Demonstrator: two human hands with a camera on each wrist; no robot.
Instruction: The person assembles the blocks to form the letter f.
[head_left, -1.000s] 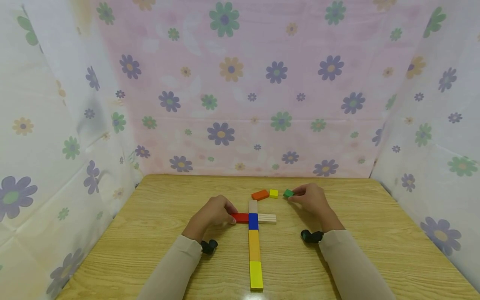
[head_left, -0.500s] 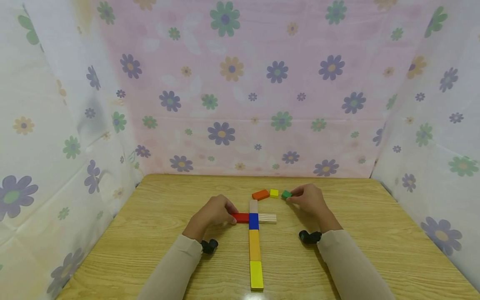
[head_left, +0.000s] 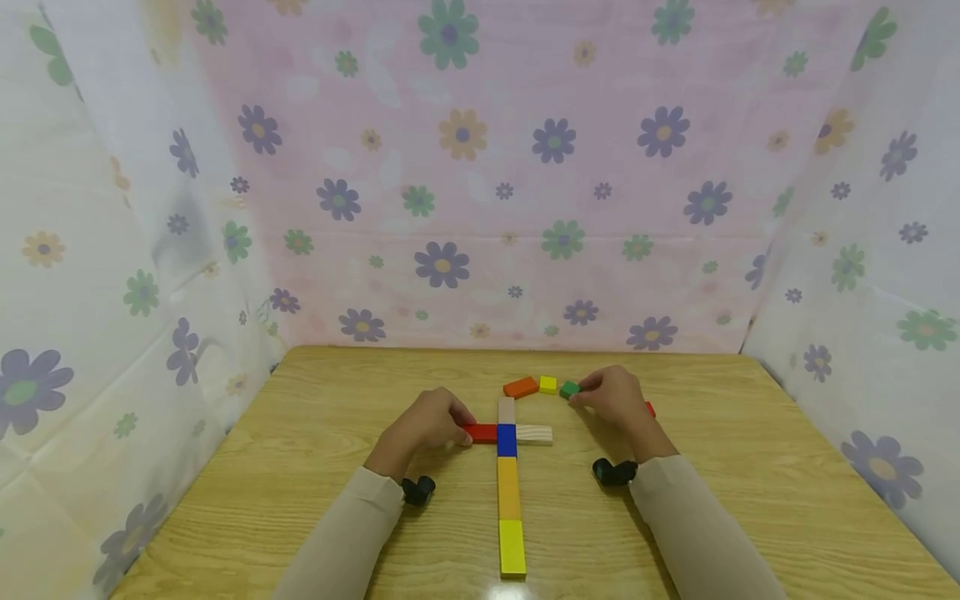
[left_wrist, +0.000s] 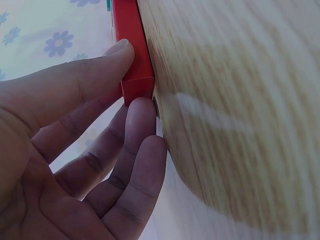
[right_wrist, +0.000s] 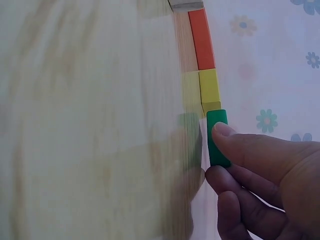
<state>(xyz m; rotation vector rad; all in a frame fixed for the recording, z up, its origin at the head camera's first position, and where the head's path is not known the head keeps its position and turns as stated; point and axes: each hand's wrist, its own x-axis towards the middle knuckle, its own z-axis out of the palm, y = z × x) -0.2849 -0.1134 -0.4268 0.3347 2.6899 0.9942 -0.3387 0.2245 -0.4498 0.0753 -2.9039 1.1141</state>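
Note:
My left hand [head_left: 429,423] pinches the outer end of a red block [head_left: 482,433], whose inner end meets a blue block [head_left: 507,440]. In the left wrist view the thumb [left_wrist: 117,56] lies along the red block's side and a fingertip touches its end. My right hand [head_left: 617,400] pinches a small green block [right_wrist: 217,137] between thumb and fingers, just right of a small yellow block [head_left: 548,384]. An orange-red block [head_left: 521,387] sits tilted left of that yellow one. Below the blue block run an orange block [head_left: 508,487] and a longer yellow block [head_left: 512,548].
Plain wood blocks extend from the blue block: one upward [head_left: 506,410], one rightward [head_left: 535,433]. Part of another red block [head_left: 651,409] shows behind my right wrist. Flowered cloth [head_left: 480,167] stands around the wooden table [head_left: 315,533].
My right hand has moved slightly left with the green block, toward the small yellow block. A red piece has come into view behind the right wrist. My left hand stays on the red block.

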